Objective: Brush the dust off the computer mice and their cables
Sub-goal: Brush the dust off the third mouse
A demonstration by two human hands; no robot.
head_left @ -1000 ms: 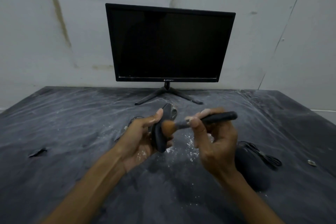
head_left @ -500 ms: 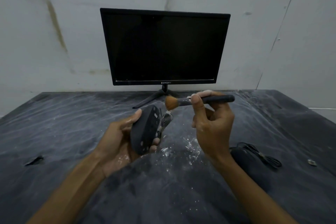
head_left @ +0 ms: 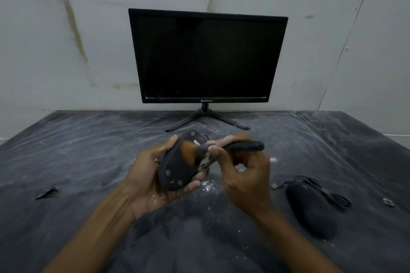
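To my left the dusty dark bench (head_left: pixel 77 162) lies open. On my right a black corded mouse (head_left: pixel 310 210) with its coiled cable (head_left: pixel 332 197) blocks the way; behind, a black flat monitor (head_left: pixel 207 55) stands.

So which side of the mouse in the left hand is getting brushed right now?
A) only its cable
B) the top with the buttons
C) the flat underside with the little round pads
C: the mouse in the left hand shows its flat underside with round pads, and the brush in the right hand has its bristles on it.
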